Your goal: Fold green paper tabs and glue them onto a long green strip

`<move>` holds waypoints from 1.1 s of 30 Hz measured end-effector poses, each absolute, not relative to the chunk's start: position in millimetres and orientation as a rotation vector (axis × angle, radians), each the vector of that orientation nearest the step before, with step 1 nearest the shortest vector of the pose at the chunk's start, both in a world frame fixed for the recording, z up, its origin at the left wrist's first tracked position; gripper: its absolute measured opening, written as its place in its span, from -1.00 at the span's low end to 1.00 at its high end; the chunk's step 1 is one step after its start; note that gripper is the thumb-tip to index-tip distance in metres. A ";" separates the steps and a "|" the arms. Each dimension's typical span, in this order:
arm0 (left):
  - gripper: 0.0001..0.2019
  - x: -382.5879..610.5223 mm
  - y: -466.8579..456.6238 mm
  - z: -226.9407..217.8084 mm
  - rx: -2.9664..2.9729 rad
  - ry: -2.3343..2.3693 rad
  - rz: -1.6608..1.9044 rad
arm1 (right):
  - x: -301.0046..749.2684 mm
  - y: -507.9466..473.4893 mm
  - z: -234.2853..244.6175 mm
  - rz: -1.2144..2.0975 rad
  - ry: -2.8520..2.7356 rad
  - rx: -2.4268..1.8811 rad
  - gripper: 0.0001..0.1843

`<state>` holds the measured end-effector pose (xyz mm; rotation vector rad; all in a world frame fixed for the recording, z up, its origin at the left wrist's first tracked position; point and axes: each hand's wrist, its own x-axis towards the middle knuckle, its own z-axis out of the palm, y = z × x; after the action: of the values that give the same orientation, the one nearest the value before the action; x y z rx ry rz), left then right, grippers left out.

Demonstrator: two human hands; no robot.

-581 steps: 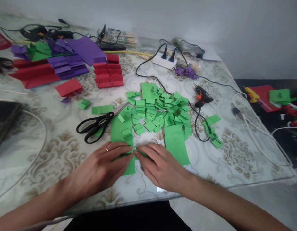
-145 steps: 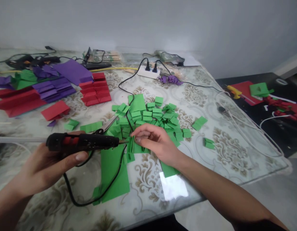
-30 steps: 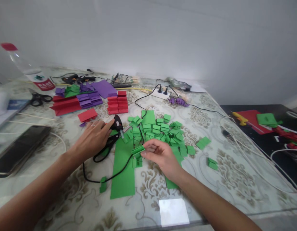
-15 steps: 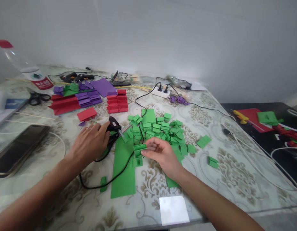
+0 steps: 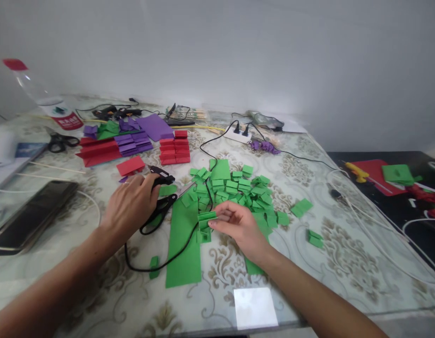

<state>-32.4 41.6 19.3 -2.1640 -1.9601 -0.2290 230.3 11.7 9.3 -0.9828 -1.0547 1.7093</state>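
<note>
My left hand (image 5: 135, 202) is closed on a black glue gun (image 5: 163, 176) just left of the pile of green paper. A pair of black-handled scissors (image 5: 164, 206) lies below it, its blades pointing toward the pile. In my right hand (image 5: 238, 227), thumb and fingers pinch a small folded green paper piece (image 5: 206, 217). That piece hangs over a long green paper strip (image 5: 182, 263) and another small folded piece. Many little folded green papers (image 5: 235, 185) are heaped behind my right hand. The glue gun's black cord loops across the strip.
A phone (image 5: 34, 211) lies at the left, with a water bottle (image 5: 57, 110) behind it. Folded red pieces (image 5: 175, 148) and purple paper (image 5: 154, 126) sit further back. A white power strip (image 5: 238, 134) has black plugs in it. White cables (image 5: 376, 220) trail at the right.
My left hand has turned the glue gun away from the green pile and lowered it slightly to the left. My right hand keeps the folded piece nearly still. The view has shifted slightly.
</note>
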 end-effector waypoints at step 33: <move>-0.95 15.6 -12.8 16.4 -2.990 -1.723 -1.572 | 225.6 -3.4 7.7 1.414 -1.368 -0.971 -0.87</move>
<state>15.6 -12.8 16.4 -2.9903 -1.7232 -1.5722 225.6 -3.4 7.7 -0.9709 -1.3677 1.4137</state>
